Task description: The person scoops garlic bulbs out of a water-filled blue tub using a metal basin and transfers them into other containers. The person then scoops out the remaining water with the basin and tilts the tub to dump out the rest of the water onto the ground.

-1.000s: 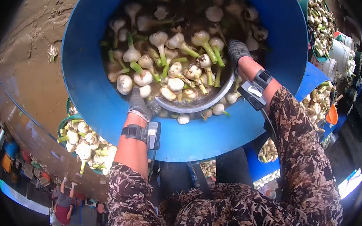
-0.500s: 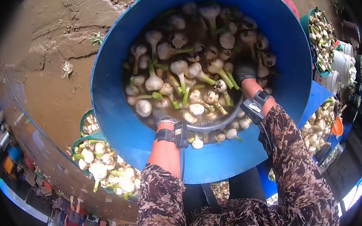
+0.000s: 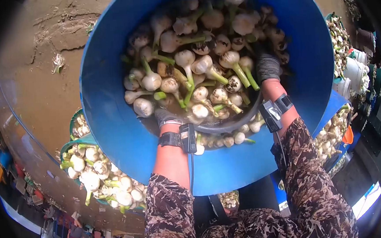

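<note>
The round plastic tub (image 3: 229,169) is bright blue. The rounded garlic bulbs (image 3: 151,81) are white, some blotched dark brown, their thick cut stems (image 3: 241,75) green. The knit right-hand glove (image 3: 268,67) is banded grey; the camouflage cloth sleeves (image 3: 313,172) mix brown, black and cream.

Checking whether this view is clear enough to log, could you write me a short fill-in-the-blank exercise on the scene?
The tub holding the bulbs is coloured ____.
Of the left hand and the right hand, the ____ one sits higher in the picture.
The wrist devices number ____.
The pale scrap lies in the picture to the ____ of the tub.

Missing words: blue; right; two; left.
</note>
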### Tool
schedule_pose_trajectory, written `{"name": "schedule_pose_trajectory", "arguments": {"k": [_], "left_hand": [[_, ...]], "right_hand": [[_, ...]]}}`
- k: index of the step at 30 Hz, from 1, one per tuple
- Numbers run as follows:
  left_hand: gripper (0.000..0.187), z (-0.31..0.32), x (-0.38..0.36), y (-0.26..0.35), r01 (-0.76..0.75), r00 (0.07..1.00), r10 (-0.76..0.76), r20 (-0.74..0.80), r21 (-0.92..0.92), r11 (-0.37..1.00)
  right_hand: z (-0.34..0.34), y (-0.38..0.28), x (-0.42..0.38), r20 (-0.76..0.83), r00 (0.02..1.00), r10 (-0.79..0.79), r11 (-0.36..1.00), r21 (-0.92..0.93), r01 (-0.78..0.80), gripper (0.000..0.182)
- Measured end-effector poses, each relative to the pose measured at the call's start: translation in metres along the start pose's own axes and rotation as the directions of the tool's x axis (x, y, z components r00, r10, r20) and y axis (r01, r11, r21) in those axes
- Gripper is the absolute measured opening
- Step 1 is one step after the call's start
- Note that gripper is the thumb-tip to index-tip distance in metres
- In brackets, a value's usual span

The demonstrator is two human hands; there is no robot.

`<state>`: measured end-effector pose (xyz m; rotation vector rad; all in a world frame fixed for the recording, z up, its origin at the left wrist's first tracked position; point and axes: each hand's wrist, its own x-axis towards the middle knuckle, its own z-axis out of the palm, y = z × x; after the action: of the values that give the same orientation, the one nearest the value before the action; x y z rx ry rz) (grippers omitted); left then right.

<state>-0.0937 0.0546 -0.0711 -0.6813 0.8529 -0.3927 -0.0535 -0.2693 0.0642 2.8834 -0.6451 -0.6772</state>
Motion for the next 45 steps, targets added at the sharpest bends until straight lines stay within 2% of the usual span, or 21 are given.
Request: {"name": "schedule_pose_trajectory", "arguments": {"k": [3, 5, 6, 9, 10, 11, 14, 17, 19, 22, 24, 26, 29, 32, 36, 37, 38, 39, 41, 42, 45], "left_hand": [[0.051, -0.009, 0.019, 0.032, 0.217, 0.976, -0.176, 0.127, -0.534, 0.817], [0.053, 0.002, 0.021, 0.015, 0.064, 0.998, -0.062, 0.028, -0.061, 0.996], [0.054, 0.016, 0.022, -0.002, -0.008, 1.0, 0.005, 0.019, 0.199, 0.98], [0.055, 0.038, 0.019, -0.038, -0.169, 0.98, 0.193, 0.048, 0.71, 0.684], [0.054, 0.034, 0.019, -0.037, -0.168, 0.975, 0.223, 0.018, 0.717, 0.677], [0.053, 0.028, 0.018, -0.031, -0.157, 0.971, 0.241, -0.011, 0.729, 0.666], [0.05, 0.014, 0.002, -0.021, -0.123, 0.941, 0.316, -0.123, 0.746, 0.655], [0.048, 0.026, 0.0, -0.028, -0.16, 0.922, 0.375, -0.096, 0.787, 0.596], [0.046, 0.03, -0.006, -0.032, -0.193, 0.897, 0.433, -0.088, 0.804, 0.562], [0.044, 0.025, -0.042, -0.101, -0.205, 0.828, 0.547, -0.124, 0.841, 0.5], [0.042, 0.03, -0.054, -0.137, -0.206, 0.785, 0.604, -0.138, 0.861, 0.465], [0.041, 0.038, -0.052, -0.137, -0.219, 0.756, 0.641, -0.133, 0.871, 0.44], [0.039, 0.045, -0.051, -0.141, -0.253, 0.733, 0.673, -0.101, 0.878, 0.407], [0.037, 0.046, -0.046, -0.143, -0.283, 0.708, 0.704, -0.059, 0.89, 0.359], [0.048, 0.07, -0.069, -0.181, -0.202, 0.573, 0.791, -0.216, 0.898, 0.392], [0.052, 0.064, -0.069, -0.187, -0.227, 0.506, 0.848, -0.157, 0.925, 0.306], [0.03, 0.053, -0.06, -0.189, -0.38, 0.419, 0.906, 0.061, 0.918, 0.114], [0.038, 0.077, -0.074, -0.221, -0.329, 0.407, 0.909, -0.088, 0.915, 0.235], [0.056, 0.08, -0.094, -0.23, -0.231, 0.474, 0.88, -0.02, 0.962, 0.146], [0.053, 0.073, -0.093, -0.233, -0.152, 0.408, 0.913, -0.013, 0.985, 0.082], [0.047, 0.084, -0.125, -0.257, -0.125, 0.404, 0.913, 0.049, 0.992, 0.002]], "right_hand": [[0.012, 0.007, 0.007, -0.297, 0.95, 0.097, 0.989, 0.133, -0.06, 0.026], [0.039, 0.014, 0.032, -0.443, 0.89, 0.11, 0.941, 0.336, 0.051, 0.023], [0.027, 0.011, 0.04, -0.304, 0.953, 0.02, 0.998, 0.069, 0.001, 0.027], [0.004, -0.002, 0.04, -0.182, 0.983, -0.012, 1.0, -0.021, 0.009, 0.024], [0.013, 0.002, 0.036, -0.207, 0.978, -0.004, 0.997, 0.075, 0.02, 0.023], [0.061, 0.028, 0.056, -0.476, 0.878, -0.047, 0.985, 0.121, 0.119, 0.021], [0.021, 0.024, -0.008, -0.432, 0.899, 0.077, 0.98, 0.198, 0.011, 0.023], [0.05, 0.036, 0.036, -0.462, 0.886, -0.035, 0.997, -0.079, -0.002, 0.034], [0.038, 0.021, 0.04, -0.257, 0.965, 0.052, 0.995, -0.064, -0.071, 0.038], [-0.014, 0.094, -0.027, -0.583, 0.812, 0.008, 0.991, -0.103, -0.084, 0.027], [-0.089, 0.121, -0.077, -0.356, 0.92, 0.164, 0.963, 0.259, -0.071, 0.023], [-0.077, 0.117, -0.086, -0.472, 0.875, 0.11, 0.989, 0.138, -0.05, 0.018], [-0.086, 0.116, -0.098, -0.284, 0.894, 0.346, 0.831, 0.535, -0.152, 0.022], [-0.076, 0.126, -0.1, -0.31, 0.934, 0.177, 0.95, 0.303, -0.079, 0.029], [-0.064, 0.13, -0.105, -0.168, 0.907, 0.386, 0.776, 0.591, -0.221, 0.051], [-0.069, 0.128, -0.111, 0.19, 0.841, 0.507, 0.28, 0.886, -0.369, 0.054], [-0.093, 0.11, -0.125, 0.301, 0.821, 0.485, 0.062, 0.925, -0.376, 0.056], [-0.088, 0.121, -0.126, 0.238, 0.843, 0.482, 0.106, 0.939, -0.326, 0.056], [-0.074, 0.147, -0.127, 0.109, 0.876, 0.47, 0.194, 0.955, -0.223, 0.058], [-0.1, 0.136, -0.14, 0.176, 0.801, 0.572, 0.293, 0.869, -0.4, 0.061], [-0.113, 0.134, -0.154, 0.177, 0.861, 0.476, 0.098, 0.963, -0.252, 0.059]]}}
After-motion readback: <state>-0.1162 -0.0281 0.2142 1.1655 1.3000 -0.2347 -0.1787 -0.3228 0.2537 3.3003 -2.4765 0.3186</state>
